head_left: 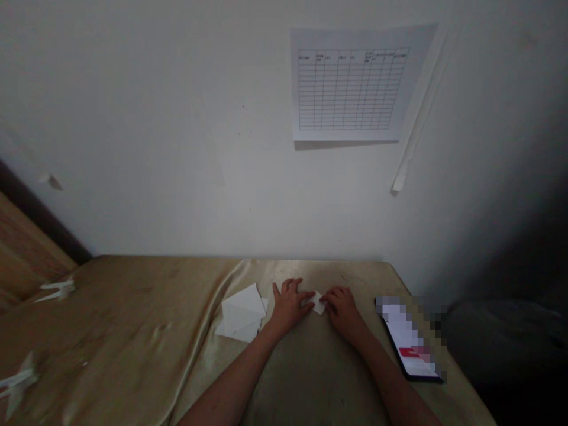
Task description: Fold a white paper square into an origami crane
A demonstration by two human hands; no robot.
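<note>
A small folded piece of white paper (318, 303) lies on the cloth-covered surface between my two hands. My left hand (289, 305) grips its left edge with thumb and index finger, while the other fingers spread out over the cloth. On the right edge, the bent fingers of my right hand (342, 309) pinch the same piece. Just left of my left hand is a loose pile of lined paper sheets (242, 310), partly overlapping. The folds on the small piece are too small to make out.
A phone (410, 349) with a lit screen rests to the right, partly blurred. White folded paper shapes (57, 289) lie at the far left of the gold-brown cloth (133, 331). A printed table sheet (350, 89) hangs on the white wall (155, 118) behind.
</note>
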